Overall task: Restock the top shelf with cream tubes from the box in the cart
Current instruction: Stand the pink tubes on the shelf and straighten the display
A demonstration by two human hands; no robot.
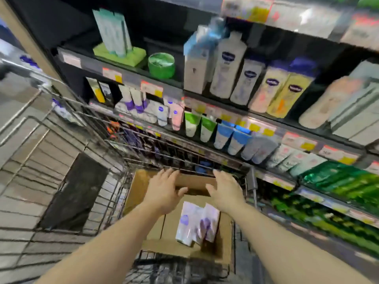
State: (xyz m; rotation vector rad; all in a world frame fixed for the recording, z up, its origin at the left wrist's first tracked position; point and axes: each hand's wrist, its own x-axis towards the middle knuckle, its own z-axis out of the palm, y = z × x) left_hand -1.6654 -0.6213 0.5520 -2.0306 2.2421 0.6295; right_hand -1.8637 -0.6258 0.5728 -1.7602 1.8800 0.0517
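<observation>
Head view, looking down into a wire shopping cart (67, 160) parked against store shelving.

Left hand (164, 191) and right hand (225, 191) both out over the far end of an open cardboard box (143, 203) in the cart. Fingers of each hand straight and spread, palms down, gripping nothing. Whether the fingertips touch the far box flap (194, 184) or only hover just above it: cannot tell through the blur.

Likely risks from here:
- Flap in the way: far flap folded inward between the hands, so a reach for the tubes could snag on it or drag the box.
- Loose stock: tubes lying loose and overlapping, so a hasty grab could lift one and spill another.
- Long lift: goods shelved close together above, so a tube carried up could knock bottles (227, 66) off their shelf.
- Rolling cart: a push on the box could shift the cart away.

Containers and contents:
- Cardboard box, flaps open, holding a few white cream tubes (196, 222) with purple markings, lying near the right inner wall, near end of the box. Exact count unclear.
- Cart: holding the box and a dark flat panel (73, 191) on its floor to the left.
- Shelves: rows of tubes hanging cap-down, tall white and yellow bottles, a green jar (161, 65). Top shelf (287, 15) only partly in frame, blurred boxed goods on it.
</observation>
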